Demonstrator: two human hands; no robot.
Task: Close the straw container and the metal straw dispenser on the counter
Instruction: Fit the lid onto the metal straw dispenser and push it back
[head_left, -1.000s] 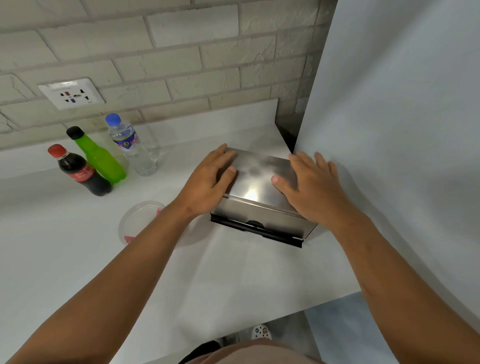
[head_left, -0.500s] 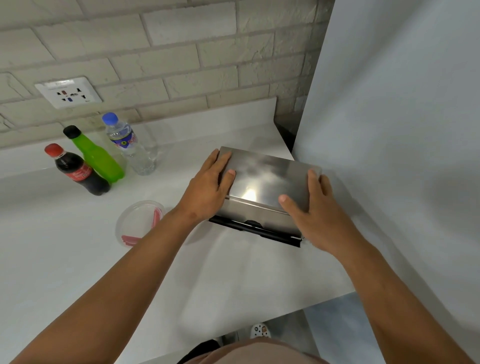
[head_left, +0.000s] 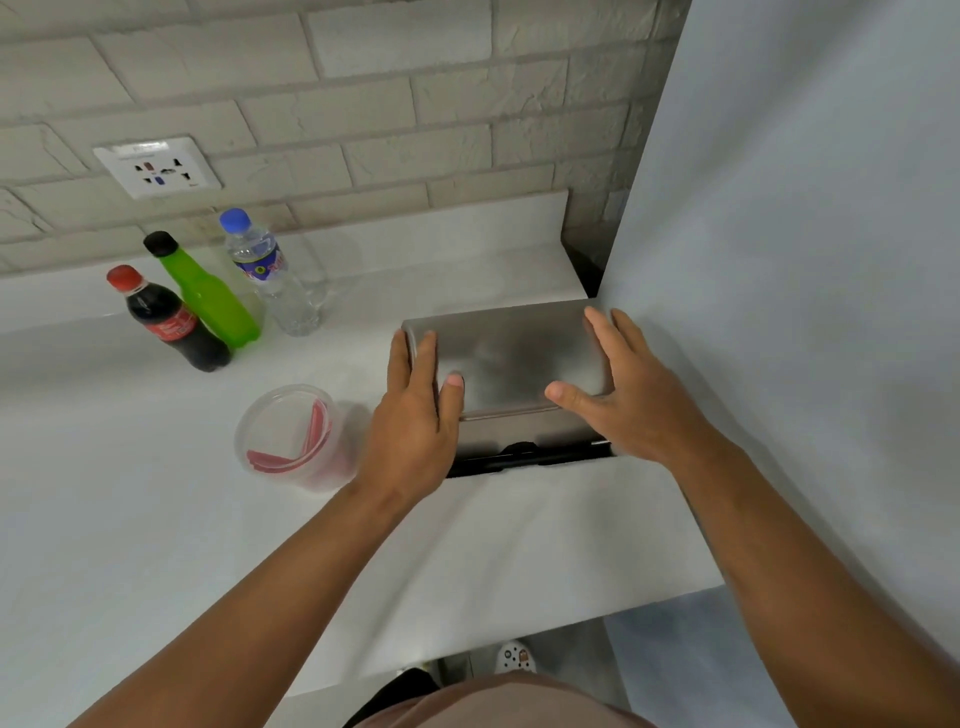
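Observation:
The metal straw dispenser (head_left: 511, 353) lies on the white counter (head_left: 156, 519) against the right wall, its steel lid down flat and a black slot along its front. My left hand (head_left: 410, 431) grips its left end, fingers down the side and thumb on the lid. My right hand (head_left: 639, 395) holds the right end, fingers over the far corner and thumb on top. The clear round straw container (head_left: 291, 436) with red straws stands just left of my left wrist. Whether a lid sits on it I cannot tell.
A cola bottle (head_left: 166, 322), a green bottle (head_left: 208, 296) and a water bottle (head_left: 270, 280) stand at the back left under a wall socket (head_left: 156, 166). A tall white panel (head_left: 805, 312) bounds the counter on the right. The counter's front edge runs just below my forearms.
Both hands moved from the lid's top to the dispenser's two ends. The box has turned and now lies squarer to the counter edge and closer to the right panel.

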